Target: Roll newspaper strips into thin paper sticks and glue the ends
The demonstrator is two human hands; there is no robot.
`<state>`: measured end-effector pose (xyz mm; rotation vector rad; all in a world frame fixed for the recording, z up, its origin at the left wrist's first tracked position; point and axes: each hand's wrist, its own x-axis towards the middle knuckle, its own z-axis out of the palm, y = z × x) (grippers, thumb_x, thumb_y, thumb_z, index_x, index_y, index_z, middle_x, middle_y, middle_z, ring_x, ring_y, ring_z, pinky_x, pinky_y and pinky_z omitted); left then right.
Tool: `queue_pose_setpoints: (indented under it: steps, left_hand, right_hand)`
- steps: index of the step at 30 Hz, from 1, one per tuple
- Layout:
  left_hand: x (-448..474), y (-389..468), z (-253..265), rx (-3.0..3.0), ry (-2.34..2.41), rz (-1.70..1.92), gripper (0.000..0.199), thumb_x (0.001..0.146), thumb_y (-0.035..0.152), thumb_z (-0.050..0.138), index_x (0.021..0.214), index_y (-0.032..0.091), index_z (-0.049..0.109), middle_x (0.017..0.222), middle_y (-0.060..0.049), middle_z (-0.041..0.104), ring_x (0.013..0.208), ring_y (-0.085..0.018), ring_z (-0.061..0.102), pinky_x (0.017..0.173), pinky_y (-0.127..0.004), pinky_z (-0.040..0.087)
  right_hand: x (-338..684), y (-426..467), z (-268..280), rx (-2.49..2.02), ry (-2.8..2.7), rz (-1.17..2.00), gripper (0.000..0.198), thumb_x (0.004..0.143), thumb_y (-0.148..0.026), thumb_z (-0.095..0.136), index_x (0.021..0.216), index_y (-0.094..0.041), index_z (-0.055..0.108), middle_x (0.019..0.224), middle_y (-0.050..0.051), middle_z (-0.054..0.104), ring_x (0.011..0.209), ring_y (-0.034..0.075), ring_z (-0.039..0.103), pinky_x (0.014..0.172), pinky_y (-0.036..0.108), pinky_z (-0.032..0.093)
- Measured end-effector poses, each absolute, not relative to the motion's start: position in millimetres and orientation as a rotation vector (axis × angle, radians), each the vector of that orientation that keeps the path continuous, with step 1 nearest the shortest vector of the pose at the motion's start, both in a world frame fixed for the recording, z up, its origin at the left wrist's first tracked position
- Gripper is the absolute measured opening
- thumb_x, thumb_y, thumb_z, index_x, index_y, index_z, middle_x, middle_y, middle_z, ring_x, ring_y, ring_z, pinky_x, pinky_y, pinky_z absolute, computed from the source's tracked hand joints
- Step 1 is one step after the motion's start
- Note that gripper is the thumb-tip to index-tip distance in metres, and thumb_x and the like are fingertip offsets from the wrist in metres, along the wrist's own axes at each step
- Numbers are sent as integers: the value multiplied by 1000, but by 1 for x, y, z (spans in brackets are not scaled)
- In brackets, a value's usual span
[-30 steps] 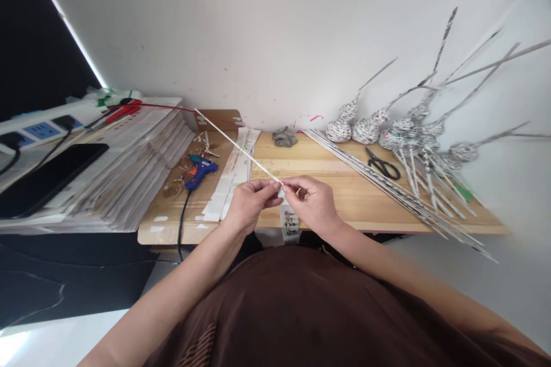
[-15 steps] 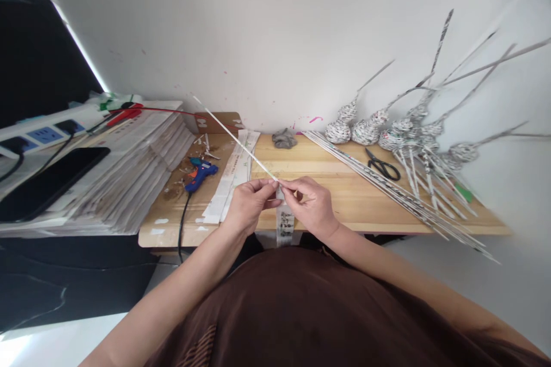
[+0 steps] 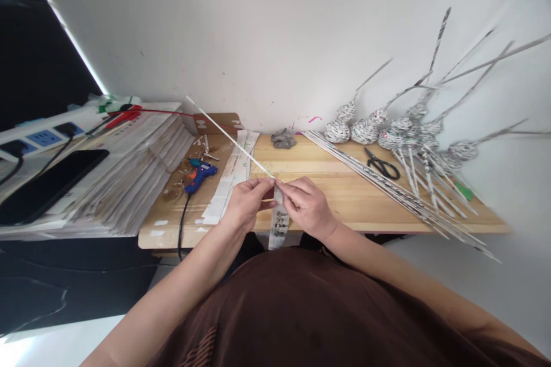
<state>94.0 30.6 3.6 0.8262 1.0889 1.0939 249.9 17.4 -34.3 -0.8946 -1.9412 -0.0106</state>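
While a wooden tabletop (image 3: 353, 206) spans the middle, paper stack (image 3: 142, 166) at left, loose paper sticks (image 3: 379, 183) at right, left hand (image 3: 248, 203) and right hand (image 3: 307, 206) at the near edge, both pinching a thin white stick (image 3: 232, 140) slanting far left, printed paper strip (image 3: 280, 223) dangling between them.

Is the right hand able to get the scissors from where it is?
Probably yes, once the right hand lets go of the strip it pinches. The sticks lie between it and the scissors, but look low enough to reach over.
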Motion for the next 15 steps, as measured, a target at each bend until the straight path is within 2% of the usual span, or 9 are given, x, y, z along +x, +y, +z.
queue_pose_setpoints:
  steps: [4,8,12,15]
  left_hand:
    - [94,31,7,796,1091,1075,24,61,29,79,72,11,69,69,-5,67,61,-12,61,51,-21,49]
    - [94,31,7,797,1056,1037,31,56,31,84,74,11,69,69,-4,66,63,-12,62,55,-21,49]
    - [96,33,1,782,1078,1066,36,53,36,87,70,13,66,62,0,62,55,-7,56,47,-16,37]
    - [99,34,-3,788,1075,1086,36,55,41,85,70,14,65,61,1,62,54,-7,54,47,-16,35]
  right_hand:
    - [249,18,-35,-921,-1937,14,40,87,-11,50,122,-24,63,94,8,68,86,20,61,82,37,54]
    - [248,17,-34,-947,-1929,-7,33,86,-10,50,111,-23,68,91,8,67,87,21,60,81,37,54]
    - [246,16,-32,-939,-1896,20,30,86,-10,51,106,-22,69,92,8,68,86,20,60,81,36,53]
    - [243,13,-29,-991,-1826,122,27,86,-13,52,106,-24,68,90,7,69,85,20,62,80,36,53]
